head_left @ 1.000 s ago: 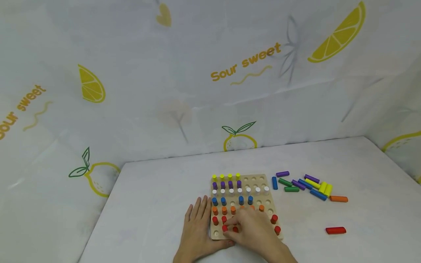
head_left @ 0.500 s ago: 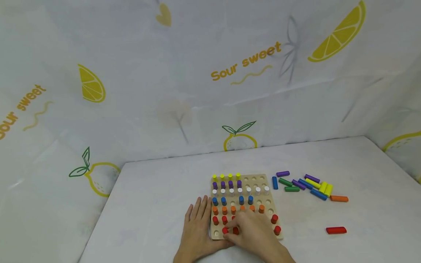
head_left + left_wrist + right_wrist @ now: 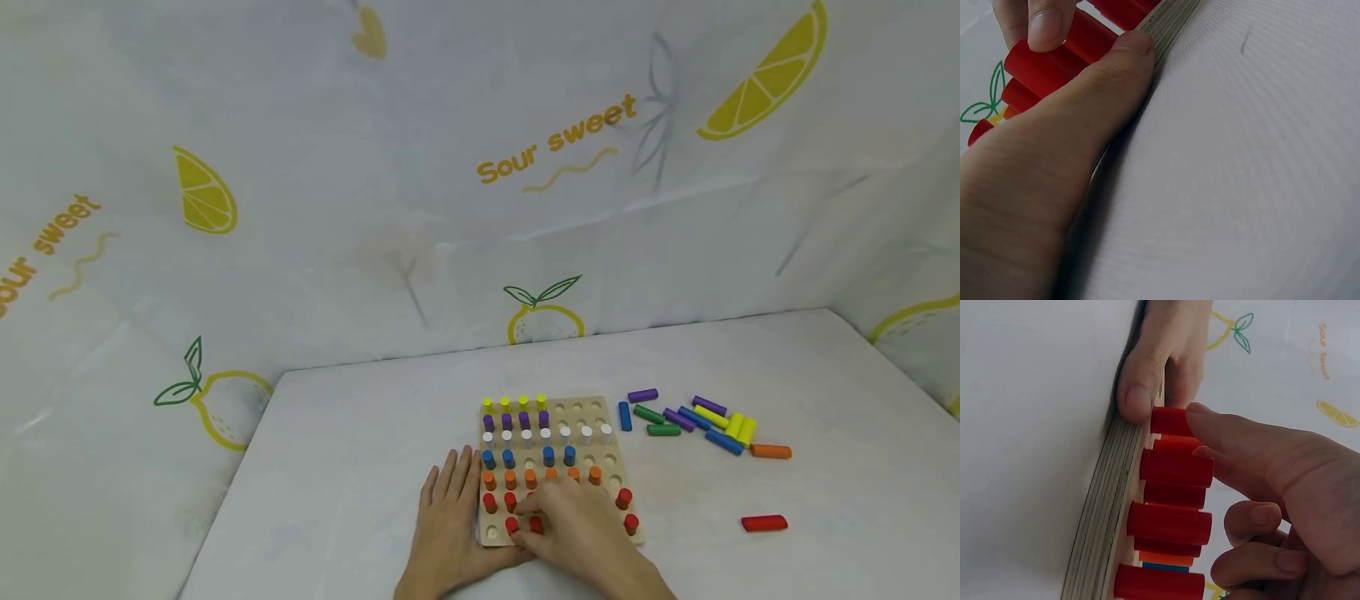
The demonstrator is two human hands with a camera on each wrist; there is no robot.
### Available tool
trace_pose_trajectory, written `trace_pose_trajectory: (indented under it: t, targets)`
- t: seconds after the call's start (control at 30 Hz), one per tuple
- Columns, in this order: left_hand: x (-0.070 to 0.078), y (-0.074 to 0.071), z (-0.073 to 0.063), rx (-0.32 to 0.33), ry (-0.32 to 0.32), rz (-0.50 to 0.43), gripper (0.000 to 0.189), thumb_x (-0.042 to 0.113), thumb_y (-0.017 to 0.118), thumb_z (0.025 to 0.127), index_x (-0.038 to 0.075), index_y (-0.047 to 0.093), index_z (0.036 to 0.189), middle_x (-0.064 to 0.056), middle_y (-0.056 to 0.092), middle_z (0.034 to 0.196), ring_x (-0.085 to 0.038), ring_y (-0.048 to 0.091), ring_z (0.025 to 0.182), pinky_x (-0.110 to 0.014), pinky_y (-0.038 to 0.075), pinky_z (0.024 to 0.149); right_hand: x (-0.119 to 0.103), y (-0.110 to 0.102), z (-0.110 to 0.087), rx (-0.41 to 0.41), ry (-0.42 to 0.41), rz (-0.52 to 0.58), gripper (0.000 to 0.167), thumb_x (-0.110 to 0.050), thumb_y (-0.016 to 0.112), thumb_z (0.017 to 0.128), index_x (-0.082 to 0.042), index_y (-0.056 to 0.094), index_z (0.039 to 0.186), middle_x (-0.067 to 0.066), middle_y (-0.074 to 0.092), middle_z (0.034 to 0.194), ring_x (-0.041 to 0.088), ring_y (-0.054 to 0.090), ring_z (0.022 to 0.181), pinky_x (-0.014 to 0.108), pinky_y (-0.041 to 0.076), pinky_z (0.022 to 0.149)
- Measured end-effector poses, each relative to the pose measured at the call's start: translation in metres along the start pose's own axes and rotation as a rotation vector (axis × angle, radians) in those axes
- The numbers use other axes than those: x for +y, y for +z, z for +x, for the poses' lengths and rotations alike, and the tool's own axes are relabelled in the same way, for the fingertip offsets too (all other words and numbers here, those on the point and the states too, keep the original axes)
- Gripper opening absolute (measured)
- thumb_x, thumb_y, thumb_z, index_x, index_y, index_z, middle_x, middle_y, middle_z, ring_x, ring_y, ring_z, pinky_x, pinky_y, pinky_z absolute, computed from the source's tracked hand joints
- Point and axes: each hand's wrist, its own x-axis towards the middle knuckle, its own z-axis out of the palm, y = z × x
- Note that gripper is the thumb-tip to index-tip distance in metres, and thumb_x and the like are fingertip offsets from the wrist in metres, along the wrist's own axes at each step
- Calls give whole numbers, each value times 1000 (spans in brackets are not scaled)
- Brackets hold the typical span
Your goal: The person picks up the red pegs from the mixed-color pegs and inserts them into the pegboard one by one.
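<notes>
A wooden peg board lies on the white table, with rows of yellow, purple, white, blue, orange and red pegs standing upright in it. My left hand lies flat by the board's left side, fingers straight, its thumb along the front edge. In the front row, my right hand pinches a red peg between thumb and forefinger. That peg stands upright against the board, beside the left thumb. More red pegs line the same row. The right hand hides part of the red rows in the head view.
Loose purple, blue, green and yellow pegs lie right of the board, with an orange peg at their edge. Nearer the front lies a single red peg. A lemon-print cloth hangs behind the table.
The pinched red peg has moved slightly down into the front row between the first frame and now. My left hand has stayed in place.
</notes>
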Motion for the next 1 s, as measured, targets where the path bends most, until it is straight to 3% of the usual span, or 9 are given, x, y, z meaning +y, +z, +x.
trace_pose_trajectory:
  t: [0.27, 0.5, 0.77, 1.0]
  targets:
    - [1, -1, 1, -24, -21, -47, 136, 101, 56, 60, 11, 34, 160, -9, 38, 166, -33, 32, 156, -59, 29, 125, 5, -14, -5, 28, -15, -23, 19, -37, 86, 79, -24, 84, 93, -20, 64, 68, -3, 44, 61, 17, 35, 48]
    - [2, -3, 1, -56, -36, -80, 136, 99, 58, 60, 12, 31, 161, -9, 35, 167, -33, 29, 157, -60, 27, 126, 25, -35, -16, 24, 40, -72, 18, -42, 86, 79, -31, 83, 94, -23, 52, 63, -2, 42, 59, 17, 34, 50]
    - [2, -3, 1, -57, -47, -67, 137, 99, 58, 59, 12, 31, 161, -9, 35, 167, -33, 29, 157, -60, 27, 126, 62, -59, -33, -22, 118, -98, 26, -50, 85, 77, -34, 82, 97, -15, 49, 64, 1, 42, 62, 18, 32, 52]
    - [2, -2, 2, -66, -50, -72, 136, 100, 56, 60, 13, 32, 161, -8, 34, 168, -33, 29, 157, -60, 26, 126, 117, -83, -56, -57, 174, -145, 24, -47, 86, 76, -36, 81, 97, -8, 43, 65, 2, 37, 60, 20, 26, 51]
